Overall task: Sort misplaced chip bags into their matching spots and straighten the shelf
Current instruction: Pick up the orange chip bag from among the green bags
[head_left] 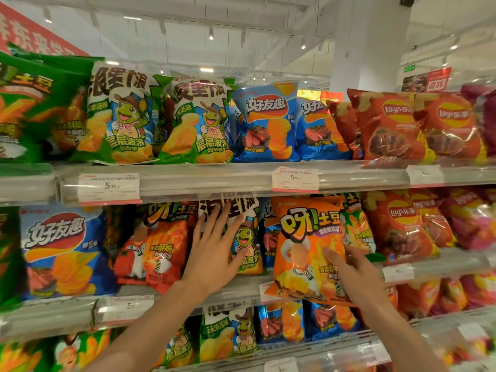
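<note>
On the middle shelf my left hand (214, 253) lies flat with fingers spread against a white-and-green turtle chip bag (248, 237). That bag stands between a red potato-stick bag (155, 248) and blue bags. My right hand (354, 275) grips an orange potato-stick bag (303, 253) by its right edge, thumb on the front. The orange bag hangs in front of the shelf lip, covering a blue bag and a green bag (359, 232) behind it.
The top shelf (214, 181) carries green bags, two turtle bags (120, 114), blue bags (265, 124) and red Lay's bags (391, 127). A large blue bag (61, 251) stands at middle left, red Lay's bags (400, 226) at middle right. A lower shelf holds turtle and blue bags.
</note>
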A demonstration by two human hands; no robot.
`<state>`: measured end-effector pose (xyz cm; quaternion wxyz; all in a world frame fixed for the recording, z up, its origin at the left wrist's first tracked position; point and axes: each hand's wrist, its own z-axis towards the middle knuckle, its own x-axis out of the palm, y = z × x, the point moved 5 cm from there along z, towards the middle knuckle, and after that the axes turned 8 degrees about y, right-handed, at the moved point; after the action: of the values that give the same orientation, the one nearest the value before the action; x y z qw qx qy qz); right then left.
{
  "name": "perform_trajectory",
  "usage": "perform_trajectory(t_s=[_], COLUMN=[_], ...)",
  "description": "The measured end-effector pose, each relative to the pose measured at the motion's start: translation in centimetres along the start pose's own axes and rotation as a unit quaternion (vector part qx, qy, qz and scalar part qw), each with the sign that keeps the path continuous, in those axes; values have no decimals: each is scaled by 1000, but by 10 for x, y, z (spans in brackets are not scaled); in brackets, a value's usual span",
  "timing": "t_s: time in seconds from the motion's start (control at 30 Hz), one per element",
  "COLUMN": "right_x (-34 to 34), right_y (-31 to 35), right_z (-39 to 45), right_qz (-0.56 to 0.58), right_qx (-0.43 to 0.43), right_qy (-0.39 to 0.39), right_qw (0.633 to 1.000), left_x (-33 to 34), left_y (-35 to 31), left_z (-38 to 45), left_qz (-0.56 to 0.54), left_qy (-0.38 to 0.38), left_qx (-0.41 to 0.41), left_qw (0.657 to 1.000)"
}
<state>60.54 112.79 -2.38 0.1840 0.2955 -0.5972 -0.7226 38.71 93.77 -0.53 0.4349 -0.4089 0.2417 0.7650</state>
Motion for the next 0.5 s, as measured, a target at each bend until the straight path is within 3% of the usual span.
perform_trajectory(t_s=[0.17, 0.27, 0.5], right_x=[4, 5, 38], right_y=[-9, -17, -23], right_z=[-4, -9, -35], right_qz=[44, 55, 109], right_qx=[-5, 8, 2], right_qy=[15, 6, 54], right_qw=[999, 998, 993], left_x=[-15, -22, -22], left_y=[-10, -20, -44], left_z=[-10, -24, -58], left_qz=[-64, -188, -464], left_qy=[-39, -56, 125], left_qx=[-3, -31, -70], left_qw=[997, 980, 874])
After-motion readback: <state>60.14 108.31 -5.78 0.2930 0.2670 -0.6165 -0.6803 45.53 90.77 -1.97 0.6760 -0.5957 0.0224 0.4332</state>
